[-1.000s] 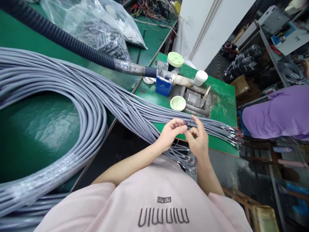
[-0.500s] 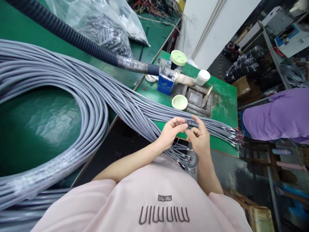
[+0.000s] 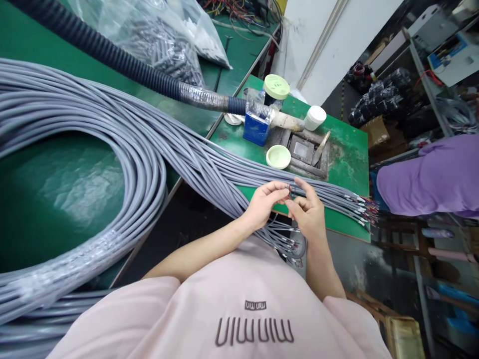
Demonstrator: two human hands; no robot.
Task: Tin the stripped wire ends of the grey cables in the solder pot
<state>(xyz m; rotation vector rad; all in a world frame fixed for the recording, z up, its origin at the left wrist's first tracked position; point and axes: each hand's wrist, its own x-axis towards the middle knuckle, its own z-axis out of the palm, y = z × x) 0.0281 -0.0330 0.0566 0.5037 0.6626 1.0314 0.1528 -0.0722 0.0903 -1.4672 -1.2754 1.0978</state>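
Note:
My left hand [image 3: 266, 203] pinches the thin coloured wires [image 3: 288, 193] of a cable end. Close beside it, my right hand [image 3: 307, 212] has its thumb and a finger closed on the same wires, with its index finger raised. Both hands are in front of a bundle of grey cables [image 3: 224, 167], whose stripped ends [image 3: 368, 209] with red and dark wires lie at the right edge of the green table. A second group of cable ends [image 3: 286, 244] hangs below my hands, near my body.
Behind the cables are a metal pot set in a frame [image 3: 302, 150], a pale green dish [image 3: 278, 157], a white cup [image 3: 315, 117], a blue box [image 3: 256, 129] and a black hose [image 3: 149, 80]. A person in purple [image 3: 430, 177] is at the right.
The fingers of both hands have shifted slightly on the wires, and red wire now shows between them. The rest looks the same apart from a slight camera shift.

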